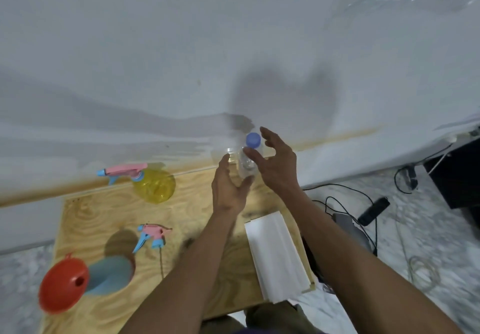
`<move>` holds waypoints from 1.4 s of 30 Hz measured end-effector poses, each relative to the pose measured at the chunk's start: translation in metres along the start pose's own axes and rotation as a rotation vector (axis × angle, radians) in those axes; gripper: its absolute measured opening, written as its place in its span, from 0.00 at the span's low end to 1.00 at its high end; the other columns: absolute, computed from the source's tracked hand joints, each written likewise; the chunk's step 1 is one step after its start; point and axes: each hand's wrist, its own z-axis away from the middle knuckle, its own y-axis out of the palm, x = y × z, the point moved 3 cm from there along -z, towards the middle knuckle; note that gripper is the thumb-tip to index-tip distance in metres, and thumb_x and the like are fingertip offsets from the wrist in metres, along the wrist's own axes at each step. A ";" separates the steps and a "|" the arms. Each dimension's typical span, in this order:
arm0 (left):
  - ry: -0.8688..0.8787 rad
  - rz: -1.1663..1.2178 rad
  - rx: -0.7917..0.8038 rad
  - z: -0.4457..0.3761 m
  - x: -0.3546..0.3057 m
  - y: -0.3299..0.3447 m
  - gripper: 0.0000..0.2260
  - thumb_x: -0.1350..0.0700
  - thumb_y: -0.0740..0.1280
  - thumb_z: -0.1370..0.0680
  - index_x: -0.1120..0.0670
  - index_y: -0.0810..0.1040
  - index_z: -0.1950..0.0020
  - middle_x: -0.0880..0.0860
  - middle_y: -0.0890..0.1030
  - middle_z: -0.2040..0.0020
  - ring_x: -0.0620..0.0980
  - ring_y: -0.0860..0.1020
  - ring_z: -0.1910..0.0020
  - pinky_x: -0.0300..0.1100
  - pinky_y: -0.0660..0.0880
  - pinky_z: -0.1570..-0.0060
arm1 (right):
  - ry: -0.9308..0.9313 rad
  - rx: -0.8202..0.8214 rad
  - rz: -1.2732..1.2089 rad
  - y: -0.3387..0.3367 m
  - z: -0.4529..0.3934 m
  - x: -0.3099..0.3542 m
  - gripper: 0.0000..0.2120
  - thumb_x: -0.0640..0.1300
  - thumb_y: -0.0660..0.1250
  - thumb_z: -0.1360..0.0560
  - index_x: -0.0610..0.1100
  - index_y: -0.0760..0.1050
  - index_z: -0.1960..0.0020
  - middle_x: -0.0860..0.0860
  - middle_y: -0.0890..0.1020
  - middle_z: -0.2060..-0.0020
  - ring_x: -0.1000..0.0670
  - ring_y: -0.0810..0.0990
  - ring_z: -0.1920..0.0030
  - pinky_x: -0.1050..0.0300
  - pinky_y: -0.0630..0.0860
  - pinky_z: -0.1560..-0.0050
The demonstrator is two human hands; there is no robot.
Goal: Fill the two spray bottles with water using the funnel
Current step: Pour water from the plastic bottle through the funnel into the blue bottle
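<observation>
A clear plastic water bottle (248, 163) with a blue cap stands at the far edge of the wooden table (104, 216). My left hand (227, 190) is just left of it, fingers straight, thumb by its lower part. My right hand (276, 167) hovers on its right with fingers spread and the thumb near the neck. Neither hand grips it. A yellow spray bottle (155, 185) with a pink and blue head stands at the far left. A blue spray bottle (111, 272) at the near left carries a red funnel (63, 285) in its mouth. Its loose spray head (153, 235) lies beside it.
A folded white sheet (278, 255) lies on the table's right side. Something clear, perhaps a cup (230, 153), sits behind my left hand. A white wall rises right behind the table. On the floor to the right are black cables (337, 190) and a black remote-like bar (374, 210).
</observation>
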 end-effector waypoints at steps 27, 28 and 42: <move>0.144 0.151 -0.049 0.099 0.043 -0.086 0.29 0.45 0.73 0.28 0.45 0.71 0.28 0.43 0.81 0.39 0.42 0.80 0.40 0.45 0.79 0.44 | -0.123 0.143 -0.159 0.030 0.124 0.063 0.15 0.47 0.77 0.28 0.52 0.80 0.43 0.60 0.84 0.52 0.58 0.82 0.48 0.50 0.81 0.51; 0.136 0.157 -0.053 0.109 0.053 -0.094 0.27 0.47 0.74 0.28 0.45 0.72 0.29 0.43 0.82 0.40 0.42 0.80 0.42 0.47 0.80 0.45 | -0.116 0.157 -0.164 0.036 0.137 0.062 0.15 0.46 0.77 0.28 0.53 0.80 0.43 0.60 0.84 0.51 0.57 0.82 0.48 0.49 0.81 0.51; -0.071 0.081 -0.094 0.183 0.138 -0.126 0.19 0.63 0.76 0.30 0.53 0.78 0.41 0.43 0.81 0.54 0.43 0.80 0.55 0.25 0.71 0.60 | -0.118 0.252 -0.011 0.087 0.257 0.024 0.16 0.47 0.74 0.26 0.50 0.80 0.39 0.56 0.84 0.46 0.55 0.81 0.46 0.49 0.79 0.44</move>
